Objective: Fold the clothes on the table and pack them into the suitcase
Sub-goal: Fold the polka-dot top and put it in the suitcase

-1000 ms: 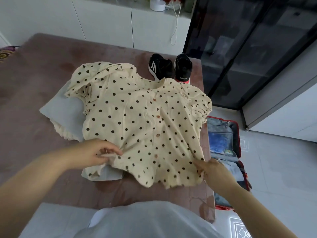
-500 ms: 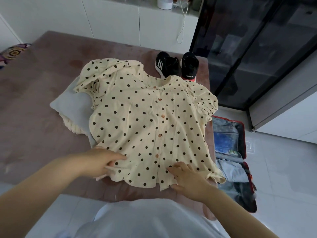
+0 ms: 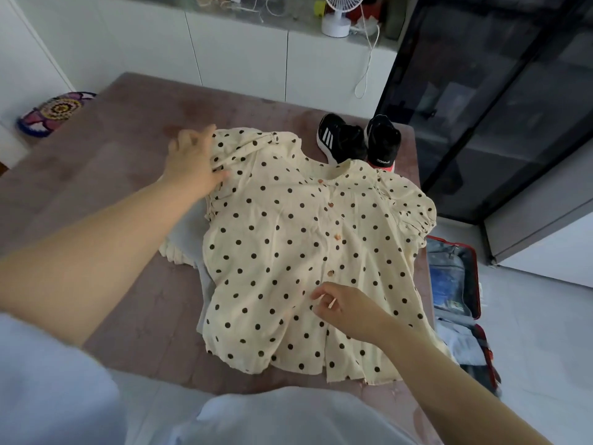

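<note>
One cream polka-dot blouse [image 3: 298,252] lies spread flat, button side up, on the mauve table [image 3: 106,187] — four buttons visible down its placket. It covers part of one grey-white garment [image 3: 189,232] and a cream ribbed piece beneath. Two black sneakers [image 3: 359,139] stand at the table's far edge, touching the collar. One red suitcase [image 3: 455,284] lies open on the floor, right of the table. Left hand [image 3: 192,159] rests on the blouse's left sleeve, fingers loosely spread — whether it pinches cloth, cannot tell. Right hand [image 3: 343,311] sits on the lower front, fingers curled, nothing clamped.
</note>
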A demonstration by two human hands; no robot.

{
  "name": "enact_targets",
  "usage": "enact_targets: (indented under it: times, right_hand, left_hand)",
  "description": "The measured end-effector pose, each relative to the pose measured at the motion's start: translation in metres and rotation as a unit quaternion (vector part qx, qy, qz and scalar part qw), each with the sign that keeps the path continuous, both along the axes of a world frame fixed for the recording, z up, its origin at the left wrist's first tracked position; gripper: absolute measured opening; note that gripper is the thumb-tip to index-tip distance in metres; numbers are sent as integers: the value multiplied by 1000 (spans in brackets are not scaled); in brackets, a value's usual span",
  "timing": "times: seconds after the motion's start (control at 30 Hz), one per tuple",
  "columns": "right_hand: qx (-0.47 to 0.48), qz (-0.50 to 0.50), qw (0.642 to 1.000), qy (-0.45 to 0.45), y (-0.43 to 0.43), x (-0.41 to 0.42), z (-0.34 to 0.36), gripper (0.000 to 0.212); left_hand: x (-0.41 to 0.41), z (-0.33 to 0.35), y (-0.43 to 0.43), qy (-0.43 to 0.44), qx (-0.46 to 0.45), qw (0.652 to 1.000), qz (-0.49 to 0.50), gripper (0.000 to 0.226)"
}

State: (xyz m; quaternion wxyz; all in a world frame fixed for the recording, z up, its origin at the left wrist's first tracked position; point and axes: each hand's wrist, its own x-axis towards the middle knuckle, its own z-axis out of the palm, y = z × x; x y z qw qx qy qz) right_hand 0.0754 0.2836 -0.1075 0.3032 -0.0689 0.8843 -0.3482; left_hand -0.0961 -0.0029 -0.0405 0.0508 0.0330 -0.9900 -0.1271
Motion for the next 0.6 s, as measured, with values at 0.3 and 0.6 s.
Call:
enact_targets:
  times: [0.3, 0.6]
  right_hand:
    - [-67, -50, 996, 35, -10, -37, 21, 11]
    - [-286, -202, 934, 76, -75, -99, 79, 73]
  left_hand:
    - [-44, 56, -11, 23, 8, 995, -101, 21]
    - [-48, 88, 63, -126, 309, 939, -84, 26]
